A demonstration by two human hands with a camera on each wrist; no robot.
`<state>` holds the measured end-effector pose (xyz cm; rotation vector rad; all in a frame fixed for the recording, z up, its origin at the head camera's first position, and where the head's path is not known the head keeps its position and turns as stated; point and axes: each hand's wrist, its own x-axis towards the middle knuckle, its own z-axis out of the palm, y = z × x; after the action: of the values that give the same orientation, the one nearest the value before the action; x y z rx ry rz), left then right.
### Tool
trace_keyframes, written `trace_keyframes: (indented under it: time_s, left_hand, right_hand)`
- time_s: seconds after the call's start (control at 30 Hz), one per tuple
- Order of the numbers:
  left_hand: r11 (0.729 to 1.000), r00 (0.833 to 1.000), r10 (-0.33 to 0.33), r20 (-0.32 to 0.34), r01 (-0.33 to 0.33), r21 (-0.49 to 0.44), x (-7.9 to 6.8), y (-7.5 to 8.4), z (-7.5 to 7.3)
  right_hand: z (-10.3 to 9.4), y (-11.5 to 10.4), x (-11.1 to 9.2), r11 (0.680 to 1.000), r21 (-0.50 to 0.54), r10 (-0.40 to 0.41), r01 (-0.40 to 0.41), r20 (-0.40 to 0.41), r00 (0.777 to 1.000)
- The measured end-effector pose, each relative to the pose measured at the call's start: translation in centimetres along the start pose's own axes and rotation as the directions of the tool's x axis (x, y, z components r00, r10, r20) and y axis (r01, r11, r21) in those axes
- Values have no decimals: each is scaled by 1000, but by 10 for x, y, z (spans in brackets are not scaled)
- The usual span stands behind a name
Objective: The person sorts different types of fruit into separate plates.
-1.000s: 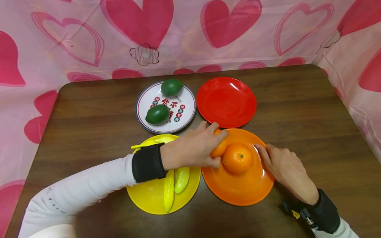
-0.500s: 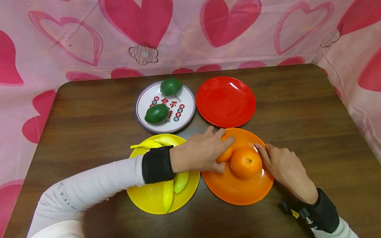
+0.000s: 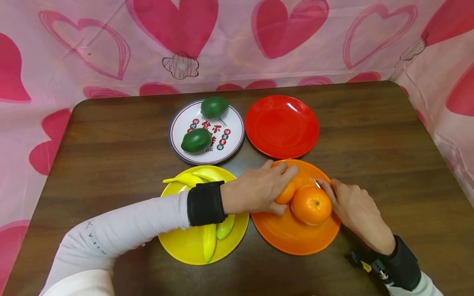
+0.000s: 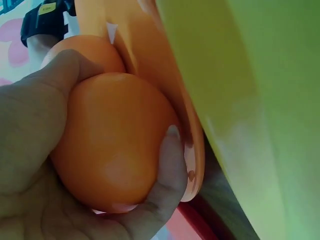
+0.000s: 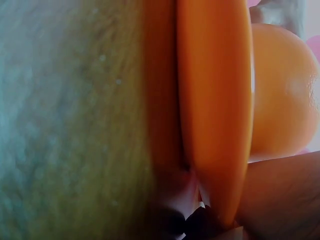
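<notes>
My left hand [image 3: 261, 189] curls its thumb and fingers around an orange [image 4: 115, 145] over the orange plate [image 3: 292, 240]. A second orange [image 3: 312, 205] sits against the held one, on the right side of that plate, stem mark facing up. At the plate's right rim my right hand [image 3: 357, 211] holds the edge, thumb on the upper side; in the right wrist view the plate's edge [image 5: 215, 100] runs between thumb and fingers. The left forearm crosses above the yellow plate [image 3: 177, 246], hiding part of the bananas [image 3: 209, 242] on it.
Behind stands a white patterned plate [image 3: 231, 123] with two green lemon-shaped fruits [image 3: 196, 140]. Right of it is a red plate [image 3: 282, 126]. All the plates stand close together on a dark wooden table [image 3: 385, 144], with a pink heart-patterned cloth [image 3: 237, 41] hanging behind.
My left hand has shifted right with its orange, and the second orange has moved right on the plate, towards my right hand. The right hand has stayed at the rim.
</notes>
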<state>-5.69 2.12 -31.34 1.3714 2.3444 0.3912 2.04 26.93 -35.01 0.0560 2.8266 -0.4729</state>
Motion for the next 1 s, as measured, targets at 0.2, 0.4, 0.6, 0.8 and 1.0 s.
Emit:
trace_keyframes:
  time_s: [0.2, 0.4, 0.6, 0.8, 1.0]
  left_hand:
    - [1000, 1000, 7, -9, -7, 25, 4, 2, 1]
    - [1000, 1000, 12, 17, -11, -15, 5, 3, 0]
    - [999, 999, 15, 34, -14, -42, 6, 2, 0]
    - [1000, 997, -31, 67, 31, 4, 5, 2, -1]
    - [999, 999, -5, 36, 3, 45, 0, 3, -1]
  right_hand:
    - [-3, 1, -1, 1000, -6, -27, 27, 4, 1000]
    - [-11, 0, 1, 1000, -10, -21, 22, 70, 997]
    - [-28, 0, 7, 999, -27, -19, 23, 125, 992]
    - [-49, -5, 24, 999, -17, -34, 35, 48, 998]
    - [-71, -10, 60, 997, 53, -54, 56, -41, 998]
